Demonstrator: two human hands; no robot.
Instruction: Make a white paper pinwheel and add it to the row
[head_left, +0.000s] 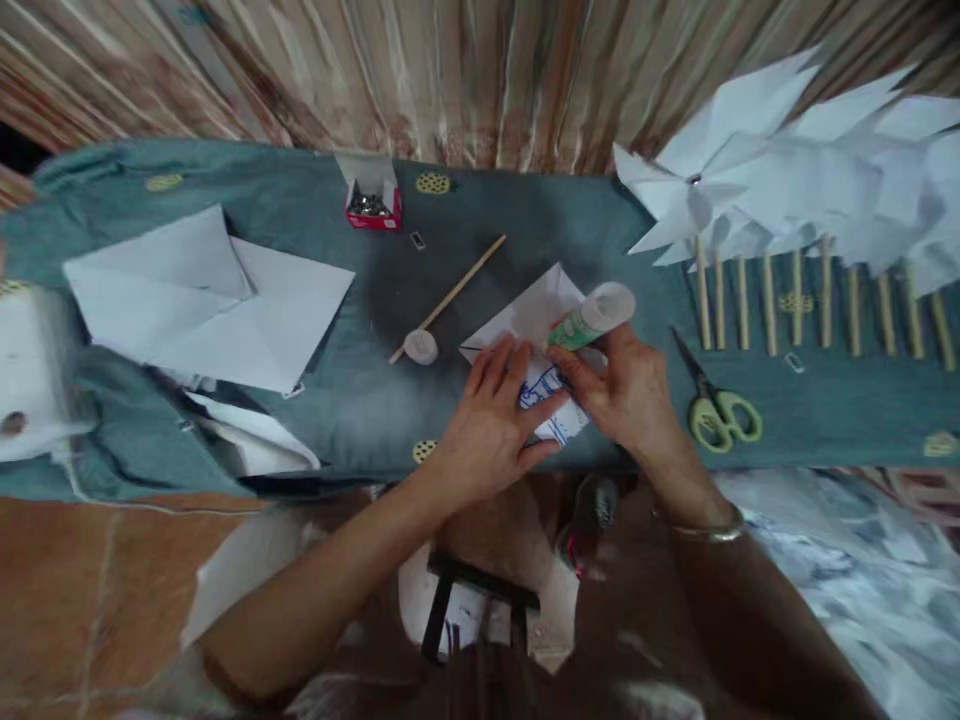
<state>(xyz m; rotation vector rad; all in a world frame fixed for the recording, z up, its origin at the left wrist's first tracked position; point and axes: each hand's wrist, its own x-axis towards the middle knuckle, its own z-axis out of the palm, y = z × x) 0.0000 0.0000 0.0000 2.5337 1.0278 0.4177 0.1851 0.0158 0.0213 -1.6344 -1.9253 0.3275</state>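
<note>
Two hands (487, 425), one glue stick (589, 317)

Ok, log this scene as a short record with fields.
Left hand: fingers spread on the folded paper
Right hand: gripping a green-and-white tube, tilted, over the paper
Left of the hands: wooden stick with a round white piece at its lower end
Far left: large white sheets
Behind: open red box of small metal pieces
Right: green-handled scissors, row of white pinwheels
</note>
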